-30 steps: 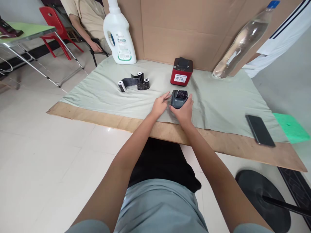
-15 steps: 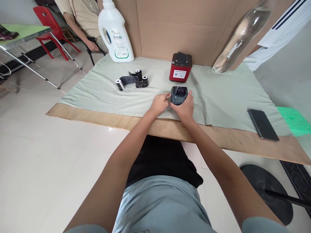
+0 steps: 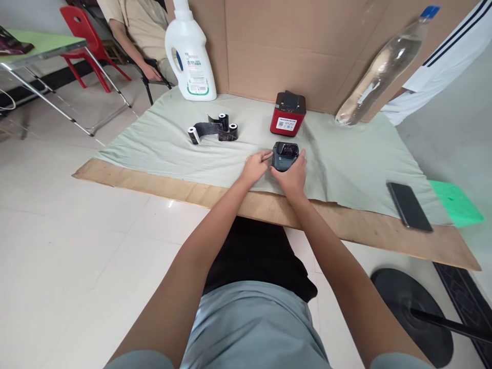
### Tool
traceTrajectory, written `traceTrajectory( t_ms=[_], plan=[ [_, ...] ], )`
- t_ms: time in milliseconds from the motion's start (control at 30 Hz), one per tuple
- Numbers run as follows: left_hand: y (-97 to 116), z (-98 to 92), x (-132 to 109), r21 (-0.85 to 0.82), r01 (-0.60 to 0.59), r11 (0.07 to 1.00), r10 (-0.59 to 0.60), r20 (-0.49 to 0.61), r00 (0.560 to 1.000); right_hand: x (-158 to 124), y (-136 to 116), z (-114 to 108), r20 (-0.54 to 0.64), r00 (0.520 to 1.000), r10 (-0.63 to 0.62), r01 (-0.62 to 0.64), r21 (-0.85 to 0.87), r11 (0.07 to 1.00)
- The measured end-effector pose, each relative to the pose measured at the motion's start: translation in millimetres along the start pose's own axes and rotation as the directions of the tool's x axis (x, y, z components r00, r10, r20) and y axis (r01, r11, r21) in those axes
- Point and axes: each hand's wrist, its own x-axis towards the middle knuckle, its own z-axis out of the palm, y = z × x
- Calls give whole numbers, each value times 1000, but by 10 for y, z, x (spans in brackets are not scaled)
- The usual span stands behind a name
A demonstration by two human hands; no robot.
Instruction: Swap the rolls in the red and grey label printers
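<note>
Presently, the compact dark grey device (image 3: 285,162) is located on the grey-green cloth (image 3: 357,161), just in front of the red-and-black box-shaped device (image 3: 286,117), which is taken as landmark. It is gripped by the right hand (image 3: 292,177), fingers wrapped along its right side and thumb laid at its near left corner. The left hand (image 3: 254,168) is held half-curled at its left side; whether contact is made cannot be told. Left of the landmark, black rolls (image 3: 209,128) with partly unwound strip are seen; farther left and behind, a white detergent jug (image 3: 195,64) is stood. Right of the landmark, a tilted clear bottle (image 3: 378,77) with blue cap is noted; farther right and nearer, a smartphone (image 3: 409,206) is laid.
</note>
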Motion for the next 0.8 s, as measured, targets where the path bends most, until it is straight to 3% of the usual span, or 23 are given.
traceTrajectory(
  t_ms=[233,367,467,600,800],
  plan=[
    [23,-11,100,-331,115,937,-109,37,993,3,1,-10,13,1000,0,0,4,1000],
    [45,-28,125,-387,161,908,-144,72,987,-6,-5,-12,12,1000,-1,1,0,1000],
    [27,14,102,-343,137,929,-130,41,991,-6,-4,-11,0,1000,-8,8,29,1000],
    [60,89,19,-141,23,990,-30,-42,999,12,15,-25,-69,997,-20,27,97,995],
    [179,90,-69,143,2,990,-4,14,1000,14,84,-69,-97,994,56,-26,287,958]
  ],
)
